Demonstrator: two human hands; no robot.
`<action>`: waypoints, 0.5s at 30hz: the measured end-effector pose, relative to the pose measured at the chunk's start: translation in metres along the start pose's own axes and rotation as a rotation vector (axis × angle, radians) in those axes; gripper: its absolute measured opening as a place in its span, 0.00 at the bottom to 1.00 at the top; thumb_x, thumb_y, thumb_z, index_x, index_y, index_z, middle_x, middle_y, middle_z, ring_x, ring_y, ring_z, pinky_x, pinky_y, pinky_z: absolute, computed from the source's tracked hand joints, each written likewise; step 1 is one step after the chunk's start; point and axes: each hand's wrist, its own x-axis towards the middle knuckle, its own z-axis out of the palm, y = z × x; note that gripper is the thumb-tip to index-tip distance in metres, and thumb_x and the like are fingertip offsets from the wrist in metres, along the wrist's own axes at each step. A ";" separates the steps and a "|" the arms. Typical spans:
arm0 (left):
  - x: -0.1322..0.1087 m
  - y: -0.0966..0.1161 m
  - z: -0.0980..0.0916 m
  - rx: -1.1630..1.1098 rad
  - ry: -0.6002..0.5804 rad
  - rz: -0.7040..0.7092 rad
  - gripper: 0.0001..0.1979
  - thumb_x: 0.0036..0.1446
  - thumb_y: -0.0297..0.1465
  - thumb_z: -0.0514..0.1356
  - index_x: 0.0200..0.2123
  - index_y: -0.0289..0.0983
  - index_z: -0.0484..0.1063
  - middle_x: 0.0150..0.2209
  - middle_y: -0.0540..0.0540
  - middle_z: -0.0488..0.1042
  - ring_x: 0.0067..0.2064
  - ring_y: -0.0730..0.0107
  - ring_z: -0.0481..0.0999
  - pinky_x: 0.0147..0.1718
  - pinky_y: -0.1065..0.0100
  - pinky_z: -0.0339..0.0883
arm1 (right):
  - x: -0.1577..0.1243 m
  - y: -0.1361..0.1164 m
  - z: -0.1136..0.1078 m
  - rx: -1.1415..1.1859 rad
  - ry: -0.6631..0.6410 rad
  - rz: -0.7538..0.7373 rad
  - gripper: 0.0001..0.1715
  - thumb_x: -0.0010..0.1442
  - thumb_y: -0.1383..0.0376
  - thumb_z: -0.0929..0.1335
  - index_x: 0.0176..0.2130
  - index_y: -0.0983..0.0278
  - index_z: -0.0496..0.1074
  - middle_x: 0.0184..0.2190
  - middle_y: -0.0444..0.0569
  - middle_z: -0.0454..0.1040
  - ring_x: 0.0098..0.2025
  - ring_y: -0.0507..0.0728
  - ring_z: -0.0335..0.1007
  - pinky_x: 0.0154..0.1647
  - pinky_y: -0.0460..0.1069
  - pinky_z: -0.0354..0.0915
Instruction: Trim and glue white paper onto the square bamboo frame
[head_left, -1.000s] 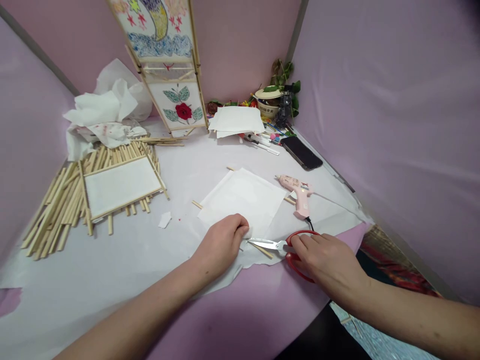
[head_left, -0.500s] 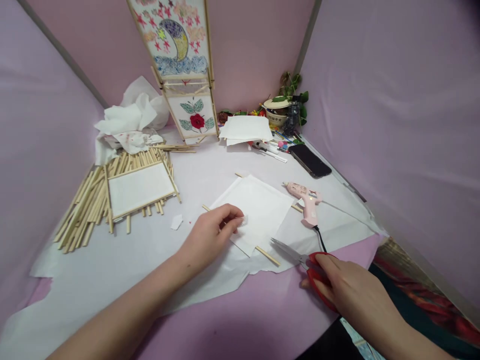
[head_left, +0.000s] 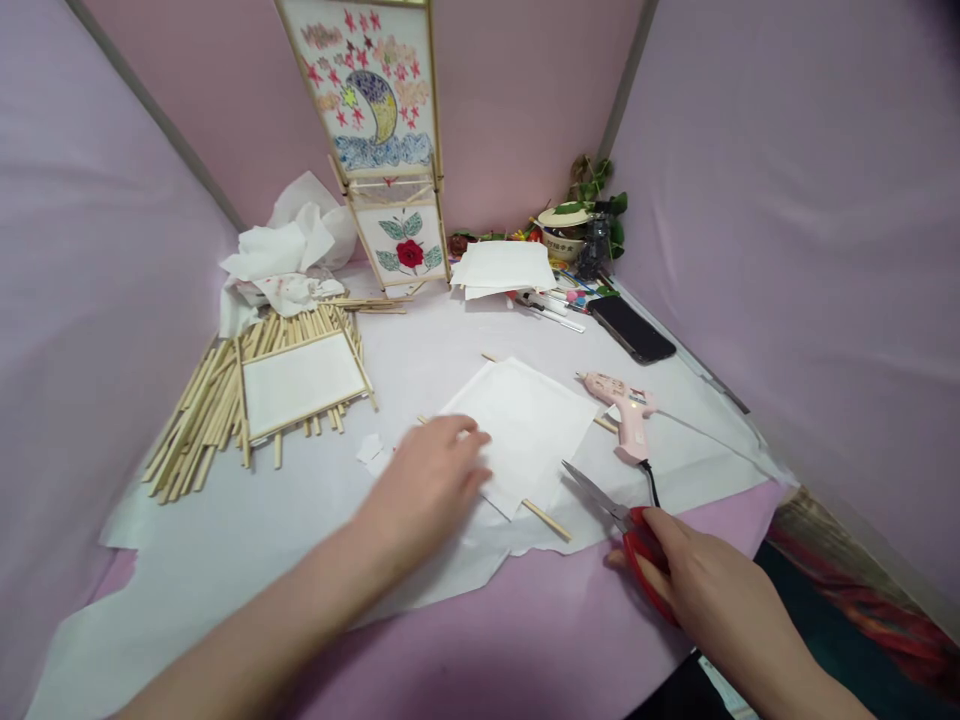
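A white paper square [head_left: 525, 425] glued over thin wooden sticks lies in the middle of the table. My left hand [head_left: 427, 485] hovers over its near left corner, motion-blurred, fingers loosely curled with nothing visible in them. My right hand [head_left: 701, 580] rests at the near right, wrapped round the red handles of the scissors [head_left: 622, 525], whose blades are slightly apart and point toward the paper square. A pink glue gun [head_left: 622, 405] lies just right of the paper.
A pile of wooden sticks [head_left: 202, 400] with a finished paper frame [head_left: 300, 380] sits at left. Crumpled tissue [head_left: 285, 250], a painted standing panel [head_left: 382, 130], stacked paper [head_left: 502, 268], pens, a phone [head_left: 630, 330] and a bowl with plants line the back. Pink walls enclose the table.
My right hand drew the scissors back from the paper toward the near right. My left hand lifted off the paper's near corner and shifted left. The view tilted up.
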 end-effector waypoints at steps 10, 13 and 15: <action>-0.019 0.046 0.027 0.105 -0.302 0.065 0.25 0.59 0.47 0.59 0.53 0.37 0.70 0.64 0.35 0.61 0.65 0.38 0.55 0.59 0.39 0.54 | 0.002 -0.005 -0.002 0.076 -0.052 0.083 0.17 0.64 0.50 0.62 0.36 0.61 0.67 0.24 0.47 0.75 0.26 0.60 0.74 0.21 0.48 0.54; -0.017 0.043 0.008 0.167 -0.351 0.017 0.17 0.59 0.43 0.60 0.43 0.36 0.74 0.54 0.35 0.71 0.58 0.41 0.66 0.53 0.43 0.63 | 0.001 -0.007 -0.014 0.310 -0.192 0.144 0.17 0.62 0.50 0.64 0.37 0.60 0.67 0.25 0.46 0.75 0.27 0.59 0.73 0.23 0.47 0.57; -0.015 0.042 -0.002 0.179 -0.388 -0.005 0.14 0.60 0.41 0.60 0.40 0.36 0.72 0.45 0.38 0.74 0.49 0.47 0.72 0.45 0.50 0.69 | -0.002 -0.008 -0.025 0.544 -0.340 0.156 0.16 0.61 0.51 0.65 0.37 0.60 0.67 0.29 0.47 0.75 0.29 0.57 0.72 0.27 0.47 0.61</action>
